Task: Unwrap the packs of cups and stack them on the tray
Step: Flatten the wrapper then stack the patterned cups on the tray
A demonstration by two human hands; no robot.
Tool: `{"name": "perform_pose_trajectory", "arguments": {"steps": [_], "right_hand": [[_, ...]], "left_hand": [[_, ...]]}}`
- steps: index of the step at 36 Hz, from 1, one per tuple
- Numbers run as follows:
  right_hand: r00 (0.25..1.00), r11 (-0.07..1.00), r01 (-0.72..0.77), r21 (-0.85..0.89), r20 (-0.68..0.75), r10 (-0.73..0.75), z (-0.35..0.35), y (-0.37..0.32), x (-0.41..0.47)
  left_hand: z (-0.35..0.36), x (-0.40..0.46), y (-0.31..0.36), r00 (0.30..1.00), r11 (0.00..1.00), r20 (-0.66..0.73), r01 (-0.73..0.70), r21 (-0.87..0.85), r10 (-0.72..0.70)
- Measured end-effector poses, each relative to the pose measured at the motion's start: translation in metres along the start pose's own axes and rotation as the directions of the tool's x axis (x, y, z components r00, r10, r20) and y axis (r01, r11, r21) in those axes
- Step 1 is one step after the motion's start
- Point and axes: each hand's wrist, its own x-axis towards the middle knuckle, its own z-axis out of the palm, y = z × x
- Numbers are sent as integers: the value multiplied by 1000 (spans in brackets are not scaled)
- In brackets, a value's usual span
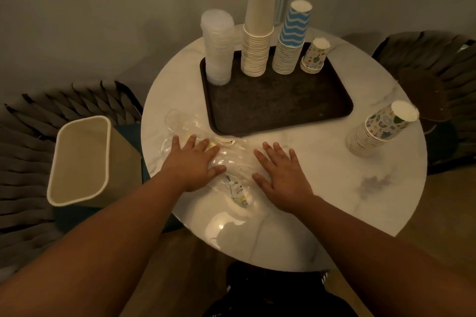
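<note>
A dark tray (278, 108) lies on the round white table. Along its back edge stand a clear plastic cup stack (217, 49), a tall cream paper cup stack (258, 28), a blue zigzag cup stack (292, 38) and a short patterned cup stack (315, 55). Another patterned cup stack (378, 131) stands off the tray at the table's right. Crumpled clear wrappers (231, 162) lie in front of the tray. My left hand (192, 162) presses flat on the wrappers. My right hand (282, 175) rests flat at their right edge.
A cream waste bin (79, 162) stands left of the table (334, 188), below its edge. Dark woven chairs sit at the left (31, 136) and at the right (438, 72). A wall is close behind the table.
</note>
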Motion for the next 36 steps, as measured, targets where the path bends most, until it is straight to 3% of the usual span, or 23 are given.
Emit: {"name": "perform_pose_trajectory", "arguments": {"steps": [4,10,15,22,26,29,33,36], "right_hand": [[982,993,7,121,-187,15,-11,29,-24],[957,966,-163,203,-207,204,-15,95,-67],[898,884,-345,314,-164,409,-21,161,-93],[786,717,-523,461,-63,615,-42,236,-84],[825,720,-490,492,-5,565,-62,248,-54],[876,792,-367,488,-105,471,-67,254,-27],[923,685,-222,694,-76,377,-61,264,-11],[937,578,-136,804,-85,338,-63,265,1]], "left_hand": [[-30,3,24,991,999,-127,-39,22,42],[-69,23,96,941,966,-269,-240,-96,207],[-90,51,175,929,887,-308,-308,-343,204],[-118,108,275,969,649,-226,-233,-724,96],[-120,133,303,977,462,-194,-211,-861,85],[-114,149,316,979,389,-201,-199,-899,36],[-111,160,324,986,273,-154,-133,-953,-59],[-114,168,320,988,121,-75,-59,-991,-135]]}}
